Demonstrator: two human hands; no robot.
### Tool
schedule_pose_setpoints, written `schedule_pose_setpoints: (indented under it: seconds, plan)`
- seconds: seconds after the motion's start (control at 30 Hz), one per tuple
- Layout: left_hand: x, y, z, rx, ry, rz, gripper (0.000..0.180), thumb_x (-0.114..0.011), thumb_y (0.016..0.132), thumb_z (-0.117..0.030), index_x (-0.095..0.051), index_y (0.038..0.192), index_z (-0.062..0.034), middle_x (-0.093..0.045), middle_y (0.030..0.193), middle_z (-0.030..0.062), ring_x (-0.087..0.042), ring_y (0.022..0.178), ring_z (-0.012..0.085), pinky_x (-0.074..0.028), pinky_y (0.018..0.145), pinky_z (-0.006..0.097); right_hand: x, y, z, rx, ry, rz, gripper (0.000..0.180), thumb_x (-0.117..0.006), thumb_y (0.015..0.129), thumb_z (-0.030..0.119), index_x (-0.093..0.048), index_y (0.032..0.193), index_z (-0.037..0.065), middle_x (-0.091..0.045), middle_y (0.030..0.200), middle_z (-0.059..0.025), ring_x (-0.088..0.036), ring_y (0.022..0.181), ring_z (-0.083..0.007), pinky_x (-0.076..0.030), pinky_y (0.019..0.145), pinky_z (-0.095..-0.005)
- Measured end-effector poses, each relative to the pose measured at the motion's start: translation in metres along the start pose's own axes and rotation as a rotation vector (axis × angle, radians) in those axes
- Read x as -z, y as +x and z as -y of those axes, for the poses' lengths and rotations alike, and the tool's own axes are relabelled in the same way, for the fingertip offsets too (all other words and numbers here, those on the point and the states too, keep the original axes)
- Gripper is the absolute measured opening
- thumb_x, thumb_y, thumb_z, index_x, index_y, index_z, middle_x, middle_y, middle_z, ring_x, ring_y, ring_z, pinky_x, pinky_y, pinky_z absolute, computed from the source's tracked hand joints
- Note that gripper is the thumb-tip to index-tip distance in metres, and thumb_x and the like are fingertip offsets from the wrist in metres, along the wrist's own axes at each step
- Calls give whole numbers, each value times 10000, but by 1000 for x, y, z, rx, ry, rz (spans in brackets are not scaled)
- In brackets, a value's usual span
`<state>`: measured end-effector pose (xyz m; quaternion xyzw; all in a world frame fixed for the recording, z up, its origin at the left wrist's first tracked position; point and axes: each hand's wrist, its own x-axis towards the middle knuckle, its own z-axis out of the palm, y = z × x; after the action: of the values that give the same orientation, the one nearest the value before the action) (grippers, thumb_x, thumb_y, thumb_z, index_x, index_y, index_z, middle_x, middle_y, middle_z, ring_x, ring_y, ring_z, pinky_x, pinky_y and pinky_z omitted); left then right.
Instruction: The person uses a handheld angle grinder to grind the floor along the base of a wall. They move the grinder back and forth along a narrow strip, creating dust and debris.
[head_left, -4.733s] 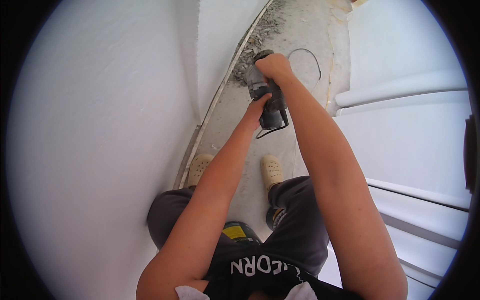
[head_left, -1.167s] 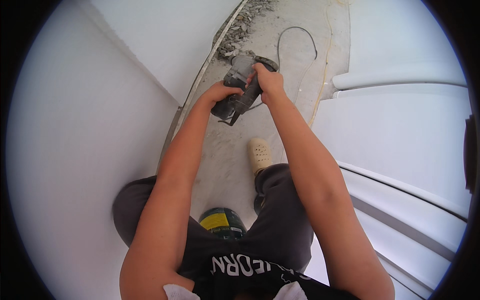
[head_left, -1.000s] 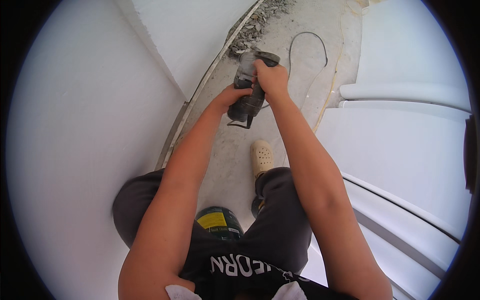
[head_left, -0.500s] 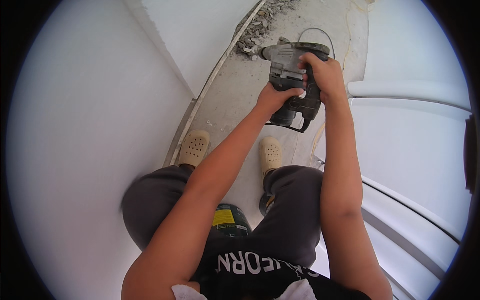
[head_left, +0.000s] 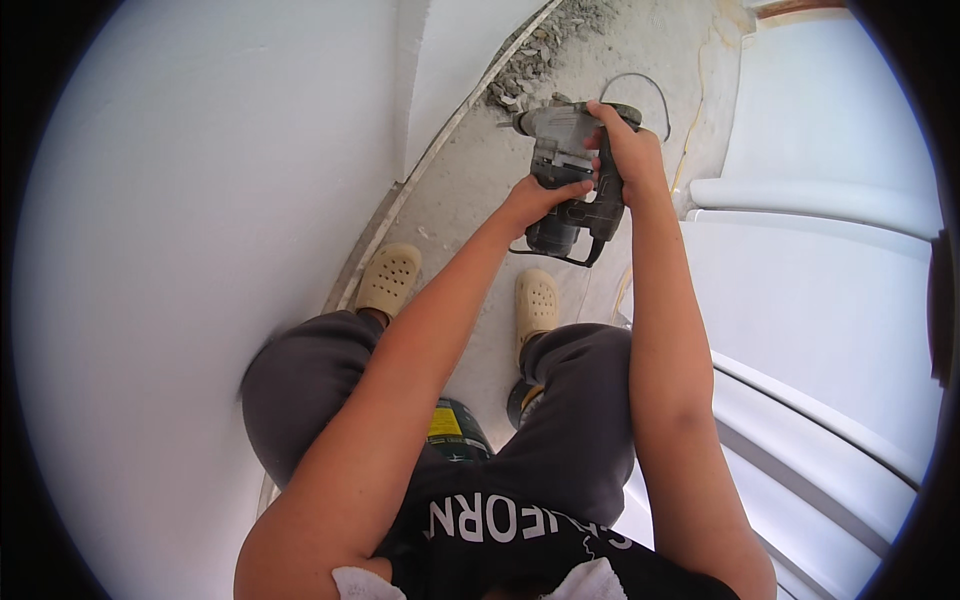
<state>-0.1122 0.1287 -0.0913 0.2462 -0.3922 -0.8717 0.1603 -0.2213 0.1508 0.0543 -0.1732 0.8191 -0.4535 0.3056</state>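
— What do you have hold of?

— My right hand (head_left: 628,150) is wrapped tight round the rear handle of a grey rotary hammer (head_left: 565,165); my left hand (head_left: 535,197) is clasped on its body from below.

— Where is it?

— Upper centre of the frame, nose aimed left at the rubble (head_left: 530,65) by the white wall (head_left: 200,200). Its black cable (head_left: 645,90) loops above. Below are my two beige clogs (head_left: 390,280) on the concrete floor (head_left: 470,190).

Bare concrete floor (head_left: 470,190) runs along the white wall. Rubble (head_left: 535,65) is heaped at the wall's foot, far end. A black cable (head_left: 650,85) loops just right of the rubble. Two beige clogs (head_left: 390,280) stand nearer, one touching the wall's base, a dark can (head_left: 455,435) behind them.
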Motion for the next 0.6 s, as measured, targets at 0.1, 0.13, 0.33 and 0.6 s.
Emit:
schedule_pose_setpoints:
  seconds: [0.1,0.13,0.33,0.6]
  plan:
    - [9,4,13,-43,-38,5,500,-826,801,-283,-635,1203,-56,-692,1097,35,-652,991,133,-507,882,301,-17,0,2,-14,-256,-46,466,-740,787,416,-693,725,-43,-654,643,-125,-617,510,-204,-488,479,-348]
    - [11,5,17,-48,-59,5,494,-818,809,-277,-627,1208,-55,-691,1098,36,-652,995,135,-507,885,303,-21,1,2,22,-310,-4,483,-738,787,430,-692,707,-44,-648,620,-124,-626,512,-206,-494,489,-347]
    - [18,8,38,-73,-320,78,477,-826,796,-276,-635,1173,-55,-696,1050,43,-663,950,150,-527,842,308,-38,1,1,172,-763,99,533,-625,817,479,-692,625,-13,-642,543,-113,-672,559,-234,-539,611,-336]
    - [19,10,28,-63,-342,-7,470,-831,780,-271,-644,1155,-59,-700,1040,47,-673,920,154,-530,831,316,-50,15,11,138,-790,86,414,-492,780,327,-704,623,8,-670,572,-99,-690,606,-235,-550,687,-334]
